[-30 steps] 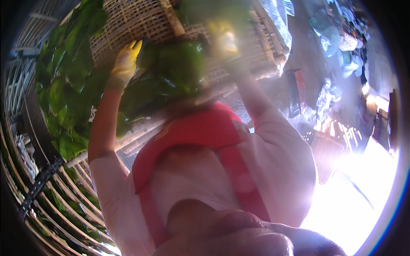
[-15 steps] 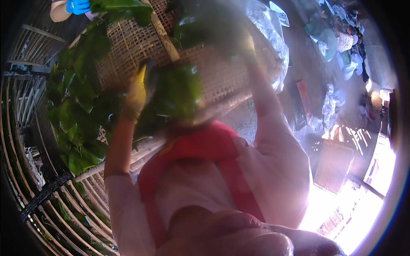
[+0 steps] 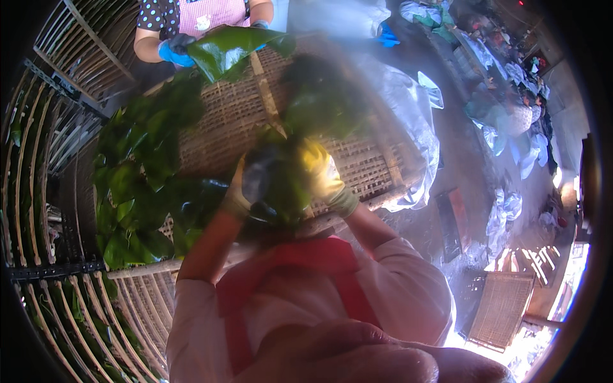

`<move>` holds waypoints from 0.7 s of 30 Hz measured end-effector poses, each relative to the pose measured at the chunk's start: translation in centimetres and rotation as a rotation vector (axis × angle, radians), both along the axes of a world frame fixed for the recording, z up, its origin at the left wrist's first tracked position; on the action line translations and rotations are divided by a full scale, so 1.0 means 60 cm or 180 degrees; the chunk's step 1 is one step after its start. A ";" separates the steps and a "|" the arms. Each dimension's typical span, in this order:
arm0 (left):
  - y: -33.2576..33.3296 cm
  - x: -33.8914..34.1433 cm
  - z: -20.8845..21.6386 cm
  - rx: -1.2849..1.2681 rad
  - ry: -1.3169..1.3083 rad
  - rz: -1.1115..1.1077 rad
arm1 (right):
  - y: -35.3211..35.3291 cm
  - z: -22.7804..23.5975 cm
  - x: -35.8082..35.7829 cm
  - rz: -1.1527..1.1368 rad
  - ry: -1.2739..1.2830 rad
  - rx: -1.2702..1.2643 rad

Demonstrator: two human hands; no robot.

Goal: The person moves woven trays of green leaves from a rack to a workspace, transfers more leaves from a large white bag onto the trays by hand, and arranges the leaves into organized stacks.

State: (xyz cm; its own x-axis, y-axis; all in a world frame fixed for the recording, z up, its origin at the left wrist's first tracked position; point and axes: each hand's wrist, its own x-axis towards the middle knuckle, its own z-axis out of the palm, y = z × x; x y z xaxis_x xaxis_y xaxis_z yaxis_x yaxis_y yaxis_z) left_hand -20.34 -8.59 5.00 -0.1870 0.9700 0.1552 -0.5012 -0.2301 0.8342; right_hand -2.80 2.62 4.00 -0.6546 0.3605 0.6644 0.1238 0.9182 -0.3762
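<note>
My left hand (image 3: 241, 189), in a yellow glove, is at the left edge of a glossy dark green leaf (image 3: 284, 188). Its fingers close on the leaf beside a dark grey patch. At the other edge my right hand (image 3: 322, 171), also yellow-gloved, grips the same leaf. Motion blurs the leaf, which is held just above a woven bamboo rack (image 3: 223, 143). More green leaves (image 3: 137, 210) overlap on the rack's left part. A blurred dark green leaf pile (image 3: 325, 102) lies beyond my right hand.
Across the rack a person in blue gloves (image 3: 175, 51) holds up a broad leaf (image 3: 223, 52). Clear plastic sheeting (image 3: 415, 140) hangs along the rack's right end. Slatted bamboo racks (image 3: 70, 306) stand at left. Bags and cloths (image 3: 511, 121) lie at far right.
My right hand has come from the far right back toward my left hand, and both now hold a leaf. The view has shifted, bringing more of the other person into sight.
</note>
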 end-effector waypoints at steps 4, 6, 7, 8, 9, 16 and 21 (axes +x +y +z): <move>-0.083 0.001 -0.012 -0.0834 0.0544 0.0652 | -0.034 0.010 0.008 0.0474 0.0662 -0.1740; -0.101 0.013 0.034 -0.0810 -0.0285 0.0521 | -0.068 0.051 0.006 0.0617 0.0913 -0.2580; -0.085 0.007 0.058 -0.0677 -0.0699 0.0433 | -0.072 0.053 -0.002 0.0665 0.0789 -0.2635; -0.078 0.000 0.070 -0.0492 -0.1091 0.0357 | -0.076 0.056 -0.011 0.0730 0.0665 -0.2698; -0.067 -0.005 0.080 -0.0313 -0.1491 0.0238 | -0.079 0.047 -0.018 0.0894 0.0457 -0.2555; -0.110 -0.007 0.049 -0.0383 -0.0362 0.0179 | -0.050 -0.003 -0.044 0.1318 -0.0245 -0.0596; -0.150 -0.054 0.025 -0.0308 0.0971 0.0535 | -0.036 0.043 -0.071 0.1497 -0.0598 -0.0598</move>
